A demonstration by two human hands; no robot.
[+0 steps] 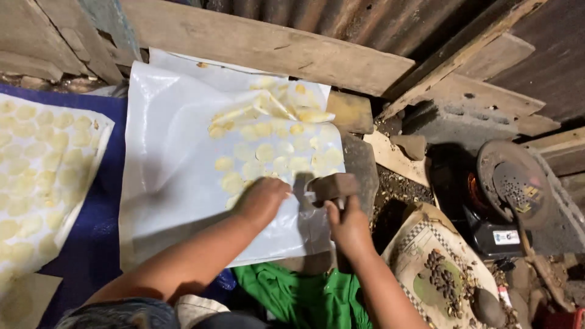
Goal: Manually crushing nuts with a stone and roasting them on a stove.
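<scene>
The left hand [263, 201] lies palm down on a white plastic sheet [177, 152], its grip flat and spread loosely, pinching nothing. Just beyond its fingertips sit pale yellow round slices [268, 152] laid in rows on the sheet, the nearest ones touching or almost under the fingers. Just to the right of it, the right hand [348, 226] has its grip closed around a brown block [332, 186], which looks like wood, though the light is too dim to be sure. The block's lower edge meets the sheet's right border. Far to the left of both hands, a second sheet [91, 183] carries more slices. Below the hands lies green cloth [304, 298]; to the right stands a dark round stove [509, 189].
</scene>
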